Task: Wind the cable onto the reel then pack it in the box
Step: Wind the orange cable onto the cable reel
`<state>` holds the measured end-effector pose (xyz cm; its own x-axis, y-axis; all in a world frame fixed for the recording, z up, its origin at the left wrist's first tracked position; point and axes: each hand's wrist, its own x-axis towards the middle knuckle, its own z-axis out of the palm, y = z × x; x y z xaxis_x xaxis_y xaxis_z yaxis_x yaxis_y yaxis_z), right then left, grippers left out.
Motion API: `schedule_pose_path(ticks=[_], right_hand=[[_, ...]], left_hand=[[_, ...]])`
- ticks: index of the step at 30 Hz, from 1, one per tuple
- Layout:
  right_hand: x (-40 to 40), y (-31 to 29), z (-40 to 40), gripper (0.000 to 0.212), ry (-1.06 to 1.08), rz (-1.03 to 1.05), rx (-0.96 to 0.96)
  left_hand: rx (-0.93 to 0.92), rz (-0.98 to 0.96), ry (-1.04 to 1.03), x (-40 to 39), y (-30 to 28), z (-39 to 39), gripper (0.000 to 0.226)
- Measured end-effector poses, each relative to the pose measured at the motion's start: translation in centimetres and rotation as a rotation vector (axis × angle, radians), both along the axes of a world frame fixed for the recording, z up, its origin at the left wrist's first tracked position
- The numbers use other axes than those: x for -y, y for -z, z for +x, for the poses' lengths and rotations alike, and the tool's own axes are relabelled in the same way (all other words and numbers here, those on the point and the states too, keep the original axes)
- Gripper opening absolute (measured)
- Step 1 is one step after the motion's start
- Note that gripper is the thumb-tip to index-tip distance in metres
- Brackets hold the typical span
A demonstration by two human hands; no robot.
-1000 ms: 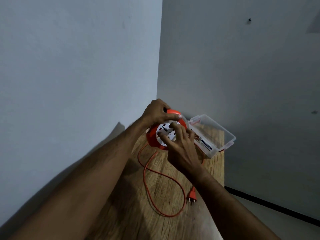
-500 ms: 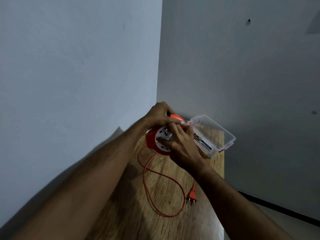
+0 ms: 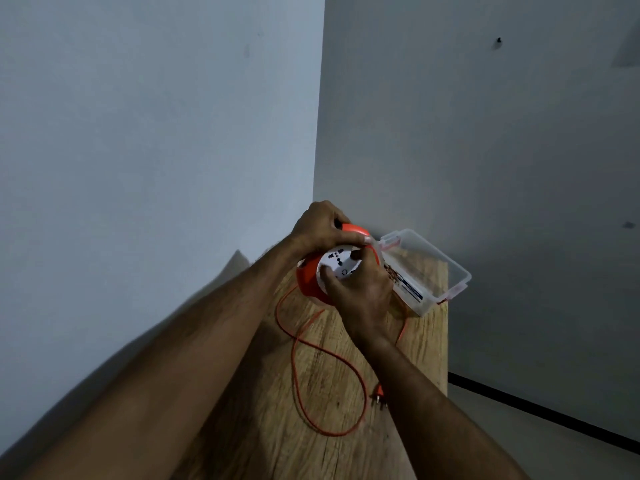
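Two hands hold the reel (image 3: pixel 311 282) beside the box (image 3: pixel 429 268): your left hand (image 3: pixel 320 226) grips its rim, your right hand (image 3: pixel 360 289) turns the white face, while the limp, snag-prone cable (image 3: pixel 301 375) loops loose nearer you, best guided near the reel.

Wooden table (image 3: pixel 332 445) in a corner of grey walls (image 3: pixel 156 133).

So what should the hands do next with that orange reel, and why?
Probably keep turning the reel's white face: the left hand grips the reel, the right hand holds its face, and a long loop of cable with its plug lies on the table.
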<state>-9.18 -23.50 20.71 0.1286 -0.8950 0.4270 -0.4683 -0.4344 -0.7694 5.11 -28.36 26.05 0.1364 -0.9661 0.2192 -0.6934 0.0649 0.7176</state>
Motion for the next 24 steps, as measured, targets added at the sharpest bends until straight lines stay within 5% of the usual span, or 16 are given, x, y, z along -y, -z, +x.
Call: schedule_pose_path(ticks=[5, 7, 9, 12, 14, 19, 24], right_hand=[[-0.1, 0.1, 1.7, 0.065, 0.209, 0.497, 0.375], [-0.2, -0.1, 1.6, 0.061, 0.195, 0.509, 0.399], [-0.8, -0.4, 0.8, 0.044, 0.156, 0.276, 0.244], [-1.1, 0.1, -1.0, 0.018, 0.036, -0.338, -0.166], [-1.0, 0.5, -1.5, 0.018, -0.093, -0.575, -0.384], [0.1, 0.8, -1.5, 0.067, -0.084, -0.478, -0.752], [0.8, 0.5, -1.5, 0.063, -0.072, -0.495, -0.845]], left_hand=[[0.021, 0.025, -0.008, 0.0, 0.3, -0.1, 0.048], [0.006, 0.045, -0.016, -0.1, 0.3, 0.0, 0.052], [-0.065, 0.047, -0.040, -0.1, 0.1, 0.5, 0.045], [-0.124, 0.041, -0.065, -0.2, -0.5, 1.1, 0.052], [-0.101, 0.052, -0.062, -0.1, -0.7, 1.3, 0.052], [-0.095, 0.052, -0.027, 0.1, -0.7, 0.8, 0.058], [-0.071, 0.075, 0.002, 0.3, -0.4, 0.7, 0.039]])
